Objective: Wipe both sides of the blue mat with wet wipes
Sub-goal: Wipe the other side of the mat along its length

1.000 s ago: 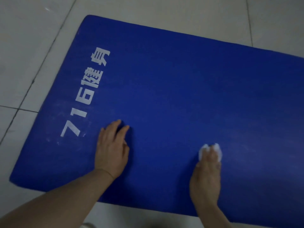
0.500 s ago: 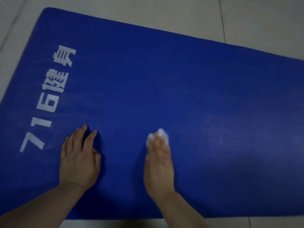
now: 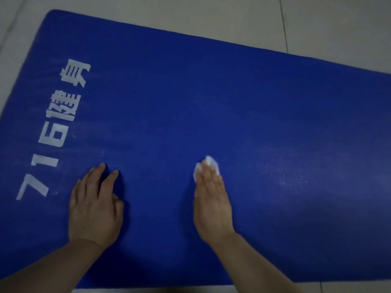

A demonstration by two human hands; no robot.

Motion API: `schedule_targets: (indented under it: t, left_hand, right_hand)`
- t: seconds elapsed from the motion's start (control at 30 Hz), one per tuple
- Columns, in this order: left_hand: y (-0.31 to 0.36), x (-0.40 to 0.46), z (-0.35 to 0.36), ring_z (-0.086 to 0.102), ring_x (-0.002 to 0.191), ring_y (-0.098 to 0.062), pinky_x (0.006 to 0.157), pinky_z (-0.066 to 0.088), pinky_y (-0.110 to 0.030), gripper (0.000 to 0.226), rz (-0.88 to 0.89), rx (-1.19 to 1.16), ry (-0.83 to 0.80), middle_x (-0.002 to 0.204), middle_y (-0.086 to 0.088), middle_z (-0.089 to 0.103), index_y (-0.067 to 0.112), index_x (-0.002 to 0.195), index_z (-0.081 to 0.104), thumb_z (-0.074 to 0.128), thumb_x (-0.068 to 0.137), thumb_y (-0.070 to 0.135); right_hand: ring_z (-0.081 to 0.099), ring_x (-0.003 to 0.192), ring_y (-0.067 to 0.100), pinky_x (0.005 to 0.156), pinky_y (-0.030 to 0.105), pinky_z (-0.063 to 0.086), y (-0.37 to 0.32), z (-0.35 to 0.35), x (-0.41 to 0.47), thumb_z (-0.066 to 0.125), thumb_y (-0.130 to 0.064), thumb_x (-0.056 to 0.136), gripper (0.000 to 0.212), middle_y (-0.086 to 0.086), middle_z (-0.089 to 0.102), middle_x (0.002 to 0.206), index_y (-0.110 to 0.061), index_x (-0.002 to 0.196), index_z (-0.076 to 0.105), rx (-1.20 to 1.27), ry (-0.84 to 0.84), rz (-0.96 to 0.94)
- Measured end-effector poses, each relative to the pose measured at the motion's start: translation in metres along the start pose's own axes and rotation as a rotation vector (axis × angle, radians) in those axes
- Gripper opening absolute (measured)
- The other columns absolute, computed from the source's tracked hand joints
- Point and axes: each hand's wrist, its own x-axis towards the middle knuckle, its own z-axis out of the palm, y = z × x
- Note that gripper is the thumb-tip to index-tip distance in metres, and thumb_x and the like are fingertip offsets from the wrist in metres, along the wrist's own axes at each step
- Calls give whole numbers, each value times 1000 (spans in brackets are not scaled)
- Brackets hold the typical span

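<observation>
Blue foam mat (image 3: 211,106): likely soft, light, floppy; lift by an edge to flip. Right hand (image 3: 211,199), grip flat, presses wet wipe (image 3: 208,163); left hand (image 3: 95,206) open, braces mat.

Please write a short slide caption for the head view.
Right hand presses white wipe on blue mat; left hand rests flat.
</observation>
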Motion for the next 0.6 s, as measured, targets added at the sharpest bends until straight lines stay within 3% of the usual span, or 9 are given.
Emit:
schedule_targets:
  t: [0.07,0.13,0.2,0.27,0.37,0.47,0.53,0.6]
  left_hand:
    - [0,0,0,36,131,-44,109,26,-60,61,1,1,-4,143,-23,40,-1,129,53,25,84,30]
    - [1,1,0,36,130,-43,109,26,-59,61,0,-2,0,143,-22,40,-1,129,53,25,84,30]
    - [2,1,0,35,130,-42,108,27,-59,61,2,-3,8,142,-22,41,-1,128,53,26,84,30]
    - [2,1,0,35,129,-42,107,27,-60,60,8,-9,14,141,-23,42,-1,128,53,27,83,29]
    - [1,1,1,35,130,-43,106,29,-62,60,8,-9,8,141,-24,42,-1,128,53,27,83,29]
    - [-1,1,1,34,131,-42,107,29,-62,61,-3,1,-17,142,-22,41,0,129,53,27,83,30]
    - [-1,2,1,34,132,-42,107,29,-61,61,-2,8,-21,142,-21,41,1,130,52,27,84,31]
    - [-1,2,1,34,131,-41,107,29,-61,61,4,6,-4,141,-21,42,1,129,53,27,83,30]
  right_hand:
    - [7,146,26,119,35,2,15,-3,0,36,1,91,62,14,10,157,-3,149,15,-102,-30,-66]
    - [12,145,28,120,37,7,45,-23,14,43,0,91,64,14,12,157,-3,149,16,-216,29,137]
    - [6,146,26,120,38,9,68,-38,33,32,-1,95,55,12,9,158,-3,149,19,-165,82,363]
    - [3,146,29,120,41,8,60,-39,52,21,-6,96,52,18,11,157,3,147,21,-136,197,475]
    - [3,143,43,117,51,10,9,-8,59,9,-17,95,58,30,12,153,12,144,13,-120,170,192]
    - [8,145,31,117,43,10,-31,16,56,16,-25,97,55,17,15,156,-1,147,20,-72,59,-51]
    - [10,145,30,117,40,9,-16,5,67,26,-21,97,56,16,13,157,-2,147,13,-188,81,-104]
    - [6,145,35,119,42,11,26,-15,77,26,-16,96,59,22,8,156,4,147,5,-304,60,27]
